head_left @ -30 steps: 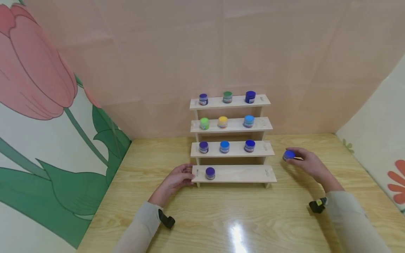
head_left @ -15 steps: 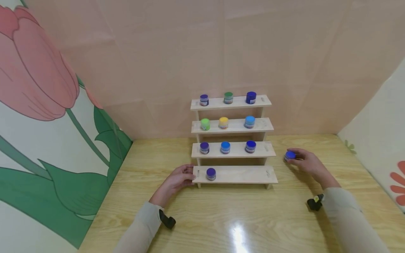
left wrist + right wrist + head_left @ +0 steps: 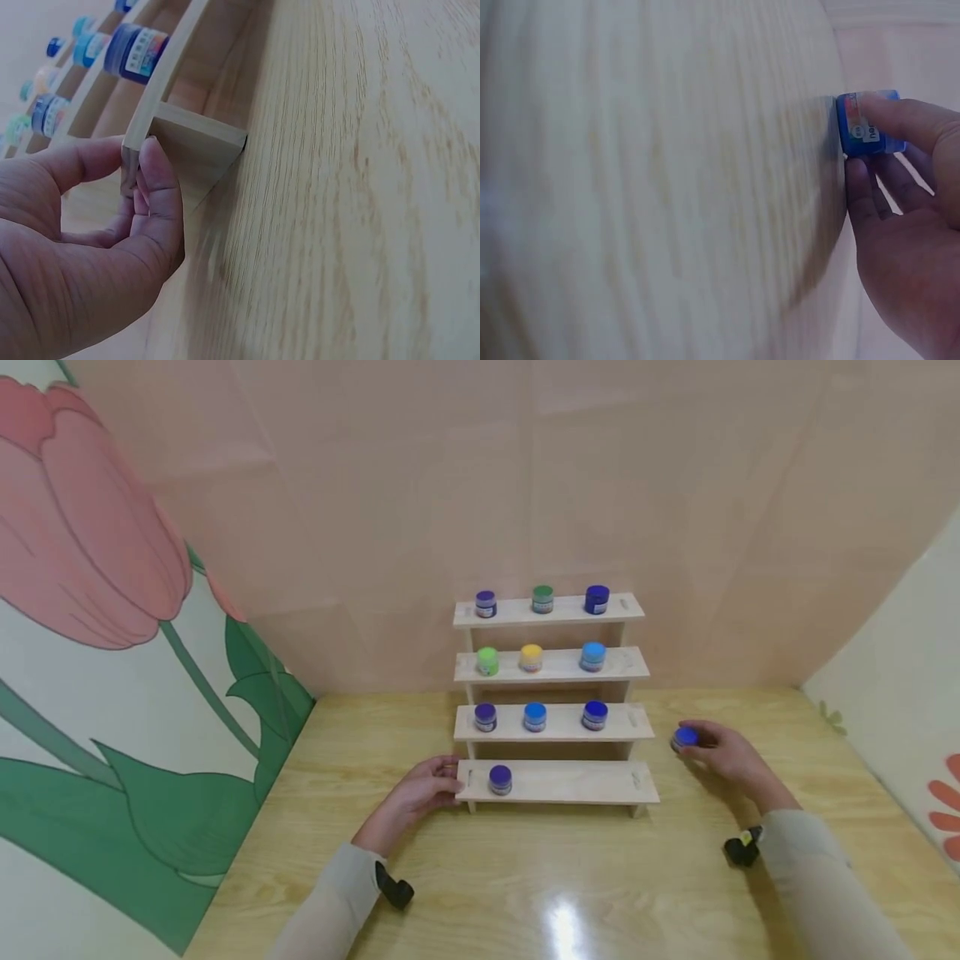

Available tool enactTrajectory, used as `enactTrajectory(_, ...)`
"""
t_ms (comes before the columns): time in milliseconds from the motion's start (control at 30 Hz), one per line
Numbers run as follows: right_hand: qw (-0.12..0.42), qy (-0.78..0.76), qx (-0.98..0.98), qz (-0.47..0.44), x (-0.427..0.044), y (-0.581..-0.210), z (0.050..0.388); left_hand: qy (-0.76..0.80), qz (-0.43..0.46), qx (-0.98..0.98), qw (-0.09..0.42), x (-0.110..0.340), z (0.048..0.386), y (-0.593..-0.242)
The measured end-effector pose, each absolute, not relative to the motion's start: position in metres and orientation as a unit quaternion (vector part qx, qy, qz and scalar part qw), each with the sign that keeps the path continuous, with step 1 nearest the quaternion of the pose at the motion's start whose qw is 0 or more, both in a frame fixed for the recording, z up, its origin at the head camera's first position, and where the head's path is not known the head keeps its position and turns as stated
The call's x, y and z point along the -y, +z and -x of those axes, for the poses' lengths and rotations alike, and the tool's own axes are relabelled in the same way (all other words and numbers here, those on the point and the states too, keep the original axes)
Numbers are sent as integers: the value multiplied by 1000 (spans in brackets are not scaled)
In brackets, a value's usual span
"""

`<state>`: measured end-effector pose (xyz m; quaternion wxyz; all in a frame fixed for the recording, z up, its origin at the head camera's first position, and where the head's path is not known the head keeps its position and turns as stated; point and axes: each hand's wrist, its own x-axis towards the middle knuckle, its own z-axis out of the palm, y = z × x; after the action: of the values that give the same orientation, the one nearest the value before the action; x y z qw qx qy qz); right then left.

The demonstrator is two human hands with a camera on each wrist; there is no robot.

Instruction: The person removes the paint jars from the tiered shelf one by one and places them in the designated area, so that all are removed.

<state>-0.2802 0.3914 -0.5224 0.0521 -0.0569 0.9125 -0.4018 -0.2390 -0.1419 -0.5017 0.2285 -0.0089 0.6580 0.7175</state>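
1. I see a person's left hand [image 3: 416,789] at the left end of the stepped wooden rack [image 3: 570,782]; its fingers pinch the end of the lowest shelf board.
2. The right hand [image 3: 731,758] is to the right of the rack, apart from it, and its fingers are grasping a blue jar [image 3: 685,739] around the side.
3. This blue jar is low at the worktop [image 3: 480,868]; whether its base fully rests there, I cannot tell for sure.
4. On the lowest shelf, near the left hand, one purple jar [image 3: 500,780] stands upright.
5. The shelf above it carries three jars: a violet one [image 3: 485,717], a mid-blue one [image 3: 535,717] and a deep-blue one [image 3: 595,716].
6. Next higher are a lime-green jar [image 3: 487,661], a yellow jar [image 3: 531,658] and a light-blue jar [image 3: 592,657].
7. The top shelf bears three more, the middle one with a dark-green lid [image 3: 543,592].
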Motion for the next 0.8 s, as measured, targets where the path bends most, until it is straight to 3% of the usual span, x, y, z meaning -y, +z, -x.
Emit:
enactTrajectory(167, 44, -397, -915, 54, -391, -520, 272, 715, 9, -659, 232, 141, 238, -501)
enactTrajectory(400, -26, -396, -915, 73, -382, -490, 253, 714, 11, -660, 234, 141, 238, -500)
enactTrajectory(667, -65, -398, -913, 68, -348, -453, 223, 714, 16, -661, 230, 142, 238, -500)
enactTrajectory(800, -111, -419, -897, 92, -325, -443, 210, 714, 17, -660, 231, 143, 237, -499)
